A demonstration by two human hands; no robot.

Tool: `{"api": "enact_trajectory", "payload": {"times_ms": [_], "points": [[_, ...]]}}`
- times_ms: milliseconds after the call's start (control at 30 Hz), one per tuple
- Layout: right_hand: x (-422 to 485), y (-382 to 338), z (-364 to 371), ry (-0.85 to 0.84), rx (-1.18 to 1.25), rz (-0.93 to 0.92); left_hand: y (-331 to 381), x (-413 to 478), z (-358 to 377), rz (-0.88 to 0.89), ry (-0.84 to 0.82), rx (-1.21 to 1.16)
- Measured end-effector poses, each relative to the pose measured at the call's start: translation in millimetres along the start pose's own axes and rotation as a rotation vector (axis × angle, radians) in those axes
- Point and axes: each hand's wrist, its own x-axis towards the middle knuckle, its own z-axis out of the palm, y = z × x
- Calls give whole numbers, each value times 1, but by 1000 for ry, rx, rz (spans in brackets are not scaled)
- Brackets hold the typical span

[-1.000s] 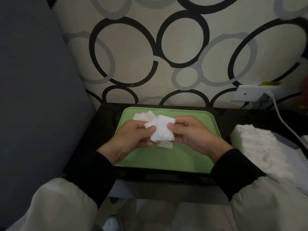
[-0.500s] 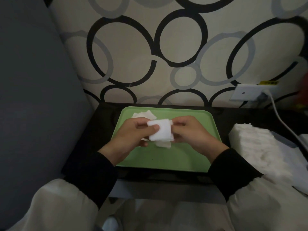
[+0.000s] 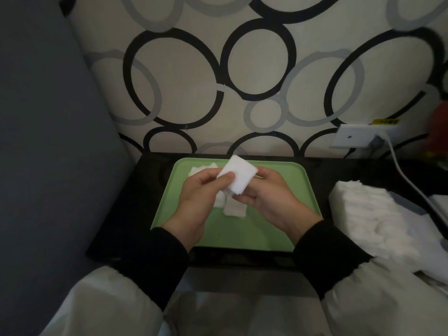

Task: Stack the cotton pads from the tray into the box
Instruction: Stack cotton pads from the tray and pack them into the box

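Note:
A small squared-up bundle of white cotton pads (image 3: 238, 175) is held above the green tray (image 3: 278, 229). My left hand (image 3: 206, 192) pinches its near left edge with the thumb on top. My right hand (image 3: 269, 197) cups it from the right and below, fingers curled round it. More loose cotton pads lie on the tray: one (image 3: 234, 209) just under my hands and a few (image 3: 201, 169) at the tray's far left corner. To the right stands a long row of stacked pads (image 3: 368, 214) in the box, whose walls are hard to make out.
The tray sits on a black table (image 3: 135, 204) against a wall patterned with circles. A wall socket (image 3: 358, 138) with a white cable (image 3: 412, 185) is at the right, above the stacked pads. A grey panel (image 3: 48, 141) borders the left side.
The pads between my hands have been squared into a neater bundle and tilted, raised a little toward the tray's far edge. Both hands keep hold of them.

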Motion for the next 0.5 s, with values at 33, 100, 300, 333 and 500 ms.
{"api": "enact_trajectory", "payload": {"times_ms": [33,100,300,333,500], "points": [[-1,-1,0,1,17,-2,0,0,1,11,20,13],[-2,-4,-3,5,34,-1,1,1,4,31,33,36],[-9,-10,-13,-12,35,22,-4,3,16,71,73,95],[-11,-12,-16,-18,31,29,-5,3,20,78,73,95],[-20,-22,-35,4,10,39,-10,0,41,123,45,78]]}}
